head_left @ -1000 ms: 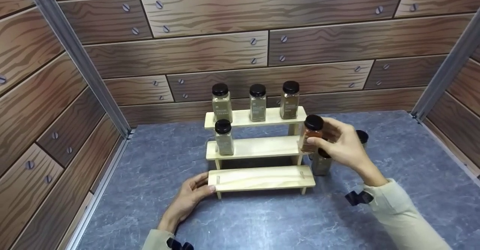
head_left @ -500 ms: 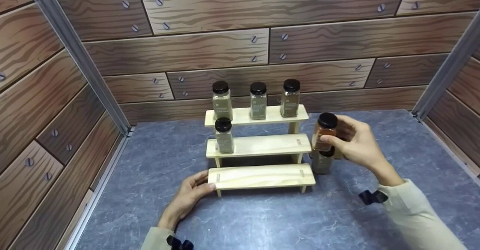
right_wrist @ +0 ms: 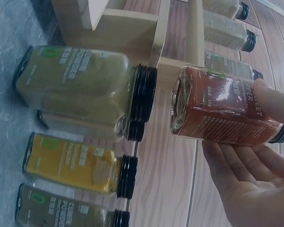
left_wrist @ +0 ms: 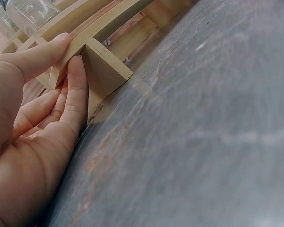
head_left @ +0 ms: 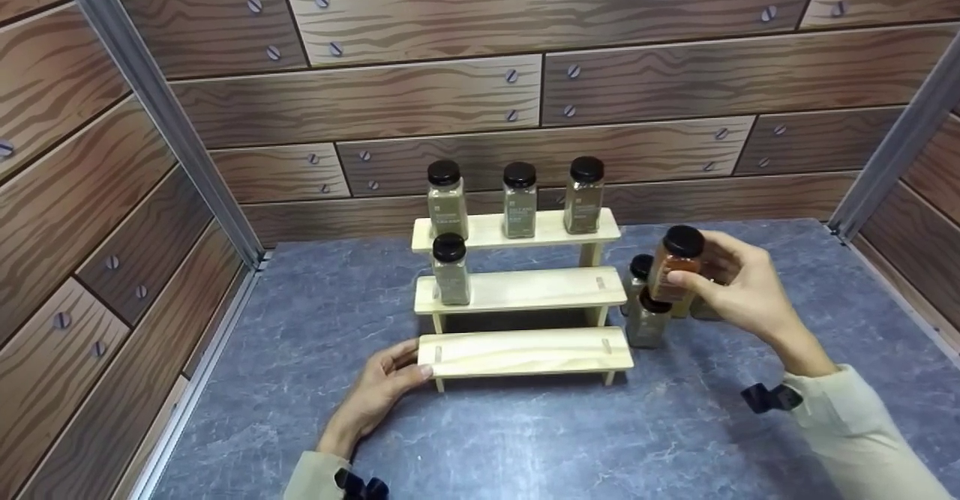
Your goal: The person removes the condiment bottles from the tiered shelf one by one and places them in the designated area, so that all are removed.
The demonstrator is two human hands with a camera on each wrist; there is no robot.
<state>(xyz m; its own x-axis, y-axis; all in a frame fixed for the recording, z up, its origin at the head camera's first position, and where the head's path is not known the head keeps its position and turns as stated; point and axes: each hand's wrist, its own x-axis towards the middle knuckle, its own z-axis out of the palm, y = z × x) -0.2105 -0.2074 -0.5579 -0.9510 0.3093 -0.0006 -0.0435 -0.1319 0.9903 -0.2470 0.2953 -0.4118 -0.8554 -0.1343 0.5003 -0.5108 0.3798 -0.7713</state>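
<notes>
In the head view my right hand (head_left: 742, 297) holds a spice jar (head_left: 663, 279) with red-orange contents and a black lid. It is raised to the right of the three-step wooden rack (head_left: 525, 354), overlapping jars behind and below. The right wrist view shows this red jar (right_wrist: 217, 106) between thumb and fingers, its base facing the rack. My left hand (head_left: 384, 384) grips the left end of the rack's lowest step. Up close in the left wrist view, thumb and fingers of the left hand (left_wrist: 42, 118) pinch the board's corner above its leg (left_wrist: 106, 68).
Three black-lidded jars stand on the top step, including a brown one (head_left: 583, 211). A pale jar (head_left: 451, 281) is at the middle step's left. Several jars stand on the table right of the rack, among them a greenish jar (right_wrist: 75, 80) and a yellow jar (right_wrist: 71, 163).
My right hand has carried the red jar rightward, from the middle step's right end to beyond the rack. The left hand has stayed at the lowest step.
</notes>
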